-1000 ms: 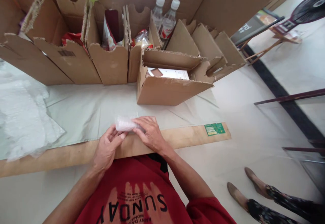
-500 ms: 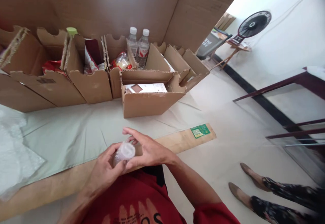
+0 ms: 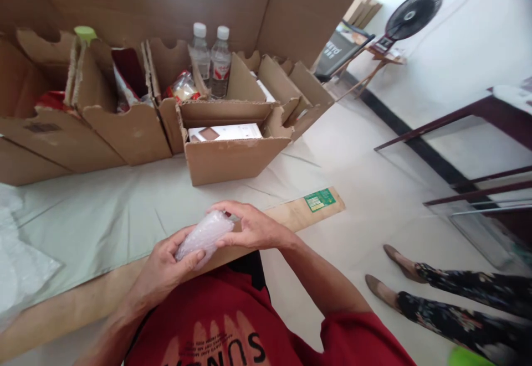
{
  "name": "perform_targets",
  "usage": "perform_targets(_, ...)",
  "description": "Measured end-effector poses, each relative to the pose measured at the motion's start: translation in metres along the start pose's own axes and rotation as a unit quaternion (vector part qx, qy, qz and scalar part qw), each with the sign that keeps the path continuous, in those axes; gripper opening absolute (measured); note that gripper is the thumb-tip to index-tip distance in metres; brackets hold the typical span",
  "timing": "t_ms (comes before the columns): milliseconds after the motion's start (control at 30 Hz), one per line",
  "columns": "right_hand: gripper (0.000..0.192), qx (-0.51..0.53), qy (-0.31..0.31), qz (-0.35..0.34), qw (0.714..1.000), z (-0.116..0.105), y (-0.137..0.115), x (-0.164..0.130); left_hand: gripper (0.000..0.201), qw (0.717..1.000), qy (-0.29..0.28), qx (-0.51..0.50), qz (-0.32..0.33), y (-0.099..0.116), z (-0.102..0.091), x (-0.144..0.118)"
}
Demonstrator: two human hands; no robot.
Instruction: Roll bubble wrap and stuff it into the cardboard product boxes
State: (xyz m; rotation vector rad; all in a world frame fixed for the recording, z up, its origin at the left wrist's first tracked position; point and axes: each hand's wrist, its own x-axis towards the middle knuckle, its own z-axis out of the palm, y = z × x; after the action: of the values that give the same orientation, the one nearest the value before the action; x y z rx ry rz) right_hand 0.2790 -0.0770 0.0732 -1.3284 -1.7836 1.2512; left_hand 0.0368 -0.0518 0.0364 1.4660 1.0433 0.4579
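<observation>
A bubble-wrapped bundle (image 3: 204,238), roughly a cylinder, lies tilted between my two hands just above the table's front edge. What is inside the wrap cannot be made out. My left hand (image 3: 168,261) grips its lower left end, thumb across the front and fingers behind. At the upper right end, my right hand (image 3: 250,226) has its thumb and fingers closed around the wrap. Beyond my hands stands a low cardboard box (image 3: 236,158) holding a white carton (image 3: 233,132). A sheet of bubble wrap (image 3: 27,261) lies at the left on the pale green cloth (image 3: 137,189).
Cardboard bins (image 3: 124,133) line the back, holding packets and two clear bottles (image 3: 220,64). A wooden strip (image 3: 286,216) edges the table. To the right are a person's legs (image 3: 461,299), a dark-framed table (image 3: 449,119) and a fan (image 3: 411,16).
The wrapped bundle has turned from end-on to lengthwise, showing its long side. My right hand has closed in on its end. The view has shifted slightly to the right.
</observation>
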Motion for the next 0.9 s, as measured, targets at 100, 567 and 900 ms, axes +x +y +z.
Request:
perform_targets(100, 0.038, -0.001, -0.002, 0.011, 1.0, -0.023, -0.011, -0.01, 0.043, 0.998, -0.051, 0.006, 0.043, 0.014, -0.002, 0.012)
perform_targets(567, 0.054, 0.122, 0.345, -0.026, 0.93, -0.207, -0.029, 0.003, 0.036, 0.882, -0.074, 0.328, 0.33, 0.205, 0.013, 0.177)
perform_targets(900, 0.034, -0.133, 0.333, 0.01, 0.933, -0.227, -0.021, 0.018, 0.025, 0.796, -0.175, 0.486, 0.316, 0.203, 0.033, 0.238)
